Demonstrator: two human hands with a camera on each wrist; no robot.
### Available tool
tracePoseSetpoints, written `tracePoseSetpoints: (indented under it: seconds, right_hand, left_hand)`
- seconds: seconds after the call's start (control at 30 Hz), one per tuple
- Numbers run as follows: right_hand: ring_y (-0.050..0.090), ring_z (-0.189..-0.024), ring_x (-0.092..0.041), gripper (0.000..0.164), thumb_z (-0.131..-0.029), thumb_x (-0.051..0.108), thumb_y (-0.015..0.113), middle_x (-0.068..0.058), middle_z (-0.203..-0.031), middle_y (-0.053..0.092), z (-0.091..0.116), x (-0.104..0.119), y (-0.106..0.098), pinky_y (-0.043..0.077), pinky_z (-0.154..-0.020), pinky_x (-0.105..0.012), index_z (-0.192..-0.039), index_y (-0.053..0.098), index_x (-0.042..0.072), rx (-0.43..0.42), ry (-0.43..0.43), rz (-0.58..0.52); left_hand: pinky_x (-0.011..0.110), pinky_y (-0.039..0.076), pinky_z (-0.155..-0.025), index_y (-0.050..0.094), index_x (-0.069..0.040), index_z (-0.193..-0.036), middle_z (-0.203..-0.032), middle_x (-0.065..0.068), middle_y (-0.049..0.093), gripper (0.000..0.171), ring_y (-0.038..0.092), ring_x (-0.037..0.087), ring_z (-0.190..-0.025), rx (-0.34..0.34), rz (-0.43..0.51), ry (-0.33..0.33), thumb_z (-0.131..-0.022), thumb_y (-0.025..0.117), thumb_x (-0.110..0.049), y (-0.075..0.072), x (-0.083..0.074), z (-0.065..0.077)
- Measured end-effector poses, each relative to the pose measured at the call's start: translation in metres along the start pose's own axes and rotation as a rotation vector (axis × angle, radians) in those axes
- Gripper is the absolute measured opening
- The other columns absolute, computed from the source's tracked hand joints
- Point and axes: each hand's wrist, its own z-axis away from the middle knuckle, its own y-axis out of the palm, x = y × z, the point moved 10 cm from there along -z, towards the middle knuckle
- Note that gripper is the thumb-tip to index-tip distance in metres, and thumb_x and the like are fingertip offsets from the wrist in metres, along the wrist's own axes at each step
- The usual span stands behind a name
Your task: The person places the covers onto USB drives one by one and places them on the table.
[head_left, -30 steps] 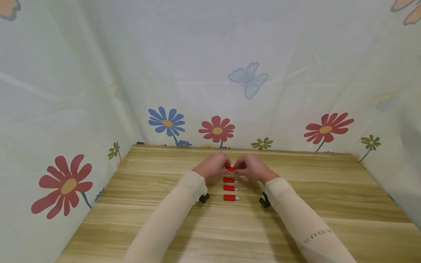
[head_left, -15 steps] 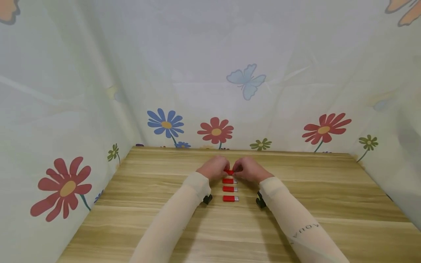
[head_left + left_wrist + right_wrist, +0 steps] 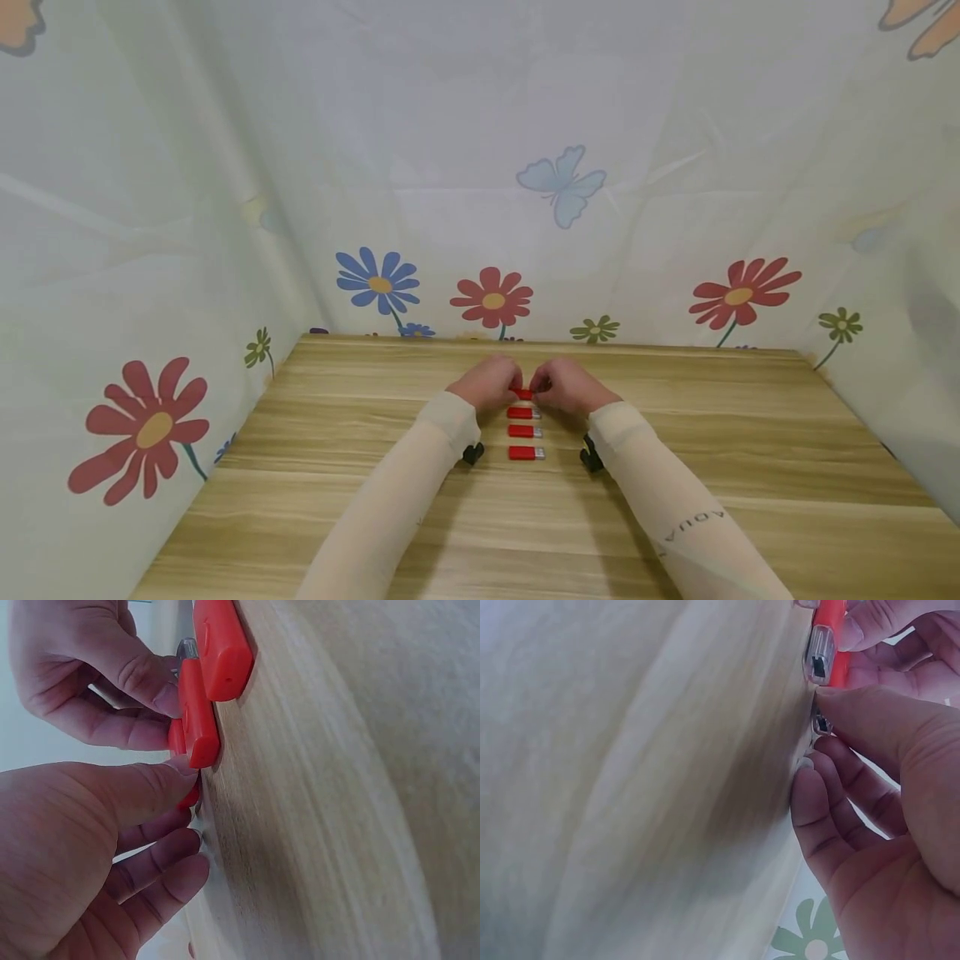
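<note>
Four-part rows aside, three red USB sticks lie one behind another on the wooden table (image 3: 480, 533): a near one (image 3: 527, 453), a middle one (image 3: 524, 432) and a farther one (image 3: 522, 413). Just beyond them is another red USB stick (image 3: 523, 395), partly hidden by fingers. My left hand (image 3: 491, 383) pinches its red end. At the plug end, my right hand (image 3: 566, 386) pinches it between thumb and fingers. In the right wrist view its metal plug (image 3: 823, 724) shows beside my right thumb. The sticks' plugs all point right.
A pale curtain (image 3: 450, 167) printed with flowers and a butterfly stands behind the table's back edge (image 3: 637, 343) and along both sides. Dark wrist mounts (image 3: 473, 454) hang under both cream sleeves (image 3: 397, 492), low over the tabletop.
The farthest USB stick has come slightly nearer to the row, with both hands on it. Over the last half second the hands have barely moved.
</note>
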Motion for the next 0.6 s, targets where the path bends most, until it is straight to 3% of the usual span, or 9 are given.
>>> tracePoseSetpoints:
  seconds: [0.6]
  right_hand:
    - [0.060, -0.077, -0.014, 0.005, -0.089, 0.010, 0.077, -0.003, -0.087, 0.073, 0.0011, -0.0055, -0.0010, 0.055, -0.076, -0.031, -0.093, 0.078, 0.007, 0.002, 0.046, -0.001]
  left_hand:
    - [0.023, 0.053, -0.078, 0.076, -0.015, -0.100, -0.086, -0.006, 0.068, 0.010, 0.061, 0.014, -0.081, 0.005, -0.013, 0.009, -0.093, 0.077, -0.022, -0.0046, -0.0055, 0.0052]
